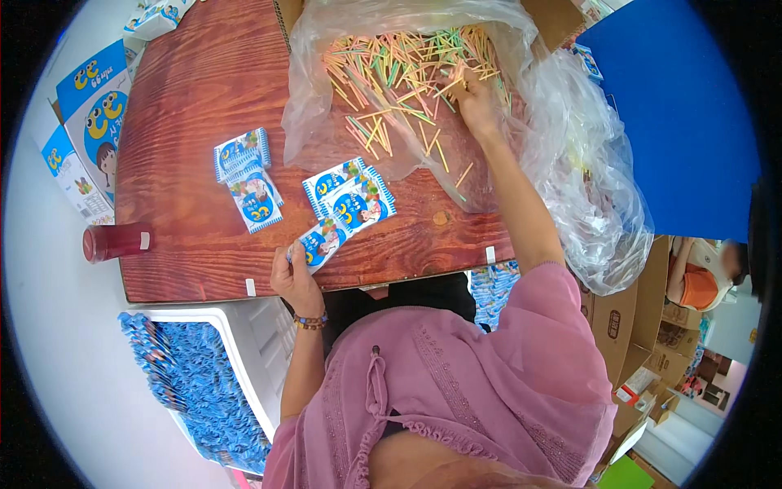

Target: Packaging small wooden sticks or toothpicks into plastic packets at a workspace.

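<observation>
**Fingers on packet and sticks**

Fingers of the left hand [295, 281] pinch a small blue-and-white packet [319, 244] at the near edge of the wooden table [195, 98]; the packet's long axis runs from near-left to far-right, its free end pointing away toward the far right. Just beyond it lie two overlapping packets [352, 198], and to their left another small stack of packets [248, 178]. A red cylinder [116, 242] lies on its side at the near left corner. Farther off, the right hand [476, 106] reaches into a clear plastic bag [586, 187], fingers curled down among a heap of thin coloured sticks [399, 69]; whether they grip one cannot be told. Sticks point every way.
</observation>
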Tool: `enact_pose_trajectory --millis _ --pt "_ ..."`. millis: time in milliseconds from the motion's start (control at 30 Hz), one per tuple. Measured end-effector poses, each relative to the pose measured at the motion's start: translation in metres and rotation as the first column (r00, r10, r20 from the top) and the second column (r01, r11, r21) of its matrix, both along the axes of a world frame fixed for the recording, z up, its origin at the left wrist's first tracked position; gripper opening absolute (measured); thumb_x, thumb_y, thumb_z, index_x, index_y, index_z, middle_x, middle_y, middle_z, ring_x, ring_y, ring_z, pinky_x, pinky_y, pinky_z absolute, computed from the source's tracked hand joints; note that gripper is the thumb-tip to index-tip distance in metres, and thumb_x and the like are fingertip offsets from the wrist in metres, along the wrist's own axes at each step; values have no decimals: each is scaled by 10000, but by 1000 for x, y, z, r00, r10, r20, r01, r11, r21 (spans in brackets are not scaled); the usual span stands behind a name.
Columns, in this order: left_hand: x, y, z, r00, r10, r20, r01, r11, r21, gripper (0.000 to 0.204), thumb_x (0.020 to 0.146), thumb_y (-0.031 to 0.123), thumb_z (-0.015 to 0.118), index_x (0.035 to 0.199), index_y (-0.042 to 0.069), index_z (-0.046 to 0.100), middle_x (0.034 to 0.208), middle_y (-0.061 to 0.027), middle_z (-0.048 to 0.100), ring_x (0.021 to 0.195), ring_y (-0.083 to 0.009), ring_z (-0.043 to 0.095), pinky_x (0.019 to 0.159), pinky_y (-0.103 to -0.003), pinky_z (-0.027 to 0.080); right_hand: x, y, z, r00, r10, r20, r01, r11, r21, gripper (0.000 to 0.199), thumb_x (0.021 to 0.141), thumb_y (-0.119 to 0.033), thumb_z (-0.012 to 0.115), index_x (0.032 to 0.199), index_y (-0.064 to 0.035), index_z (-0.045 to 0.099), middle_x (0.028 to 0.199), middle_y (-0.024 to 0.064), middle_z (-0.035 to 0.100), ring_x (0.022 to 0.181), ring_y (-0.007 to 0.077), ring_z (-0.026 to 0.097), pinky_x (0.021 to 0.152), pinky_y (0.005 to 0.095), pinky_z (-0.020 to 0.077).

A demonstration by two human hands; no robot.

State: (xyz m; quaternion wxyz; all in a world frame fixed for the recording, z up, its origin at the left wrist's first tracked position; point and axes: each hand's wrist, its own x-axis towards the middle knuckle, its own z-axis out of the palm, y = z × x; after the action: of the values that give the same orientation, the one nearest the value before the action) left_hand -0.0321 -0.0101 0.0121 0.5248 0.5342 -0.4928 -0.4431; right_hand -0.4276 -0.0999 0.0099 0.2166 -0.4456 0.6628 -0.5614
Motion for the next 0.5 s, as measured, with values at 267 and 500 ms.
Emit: enact_pose_trajectory --millis 267,500 --pt "-2 1 0 1000 28 -2 -28 1000 -1 139 921 50 581 817 -38 613 746 6 521 693 -36 450 608 -213 377 16 -4 2 999 -26 48 32 991 -130 161 920 -145 576 1033 -31 581 918 21 625 863 114 534 795 276 422" --pt "7 -1 -7 998 -26 61 28 999 -37 176 954 112 568 887 -23 660 794 27 602 718 -9 495 627 -192 419 8 -2 -15 971 -15 -240 -15 992 -123 164 934 -165 556 966 -8 522 844 56 579 821 167 509 782 331 418"
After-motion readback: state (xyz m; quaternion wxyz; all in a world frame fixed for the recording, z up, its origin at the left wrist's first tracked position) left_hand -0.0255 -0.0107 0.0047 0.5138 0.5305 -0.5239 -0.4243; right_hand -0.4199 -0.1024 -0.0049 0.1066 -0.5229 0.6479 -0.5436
